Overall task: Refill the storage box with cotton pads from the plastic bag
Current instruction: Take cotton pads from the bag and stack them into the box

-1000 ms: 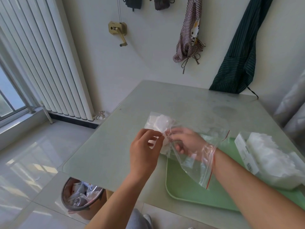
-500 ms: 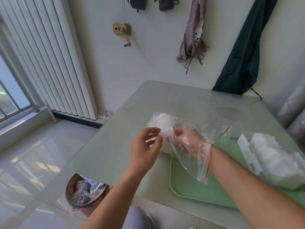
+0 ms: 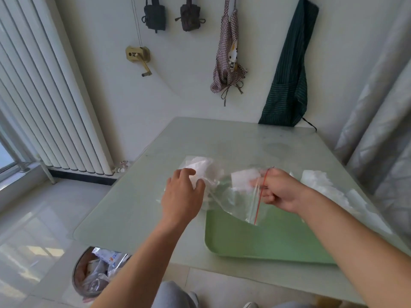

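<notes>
**Two-handed refill, caught mid-grab**

Left hand (image 3: pixel 182 196) has its fingers curled over the closed end of the clear plastic bag (image 3: pixel 224 196), gripping it where a bunch of white cotton pads (image 3: pixel 198 166) is packed in. The bag is up off the tabletop (image 3: pixel 144 207), stretched sideways between both hands, and its lower edge hangs over the left end of the green tray (image 3: pixel 266 243).

Right hand (image 3: pixel 281 190) is at the bag's mouth, fingers curled in, pinching a single cotton pad (image 3: pixel 244 181). The red zip strip (image 3: pixel 259 201) runs right across those fingers. Can't tell if that pad is clear of the bag or still just inside.

Storage box (image 3: pixel 355 197) sits at the tray's right side behind the right forearm, with white pads in it, kinda blurry though. Trash bin (image 3: pixel 89 276) is on the floor by the tabletop's near-left edge.
</notes>
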### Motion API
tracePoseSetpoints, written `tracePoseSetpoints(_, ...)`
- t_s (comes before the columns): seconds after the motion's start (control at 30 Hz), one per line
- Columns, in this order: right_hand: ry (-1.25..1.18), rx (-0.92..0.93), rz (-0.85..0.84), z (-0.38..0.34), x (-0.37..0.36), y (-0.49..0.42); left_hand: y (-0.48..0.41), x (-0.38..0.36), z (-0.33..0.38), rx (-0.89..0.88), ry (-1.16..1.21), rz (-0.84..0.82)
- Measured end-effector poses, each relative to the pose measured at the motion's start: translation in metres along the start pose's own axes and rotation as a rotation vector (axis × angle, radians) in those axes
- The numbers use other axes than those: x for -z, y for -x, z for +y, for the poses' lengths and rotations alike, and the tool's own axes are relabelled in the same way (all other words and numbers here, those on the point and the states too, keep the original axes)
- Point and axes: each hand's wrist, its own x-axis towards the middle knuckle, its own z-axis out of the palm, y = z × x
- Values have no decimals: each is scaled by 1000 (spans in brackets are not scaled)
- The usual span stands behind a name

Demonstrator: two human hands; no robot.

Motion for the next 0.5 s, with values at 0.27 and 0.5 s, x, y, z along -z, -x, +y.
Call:
tracePoseSetpoints(0.27,587,30,138,-28,80,48,16,-19,97,-382,63,-12)
tracePoseSetpoints(0.5,459,109,498,-30,159,70,23,-66,179,-602,68,-351)
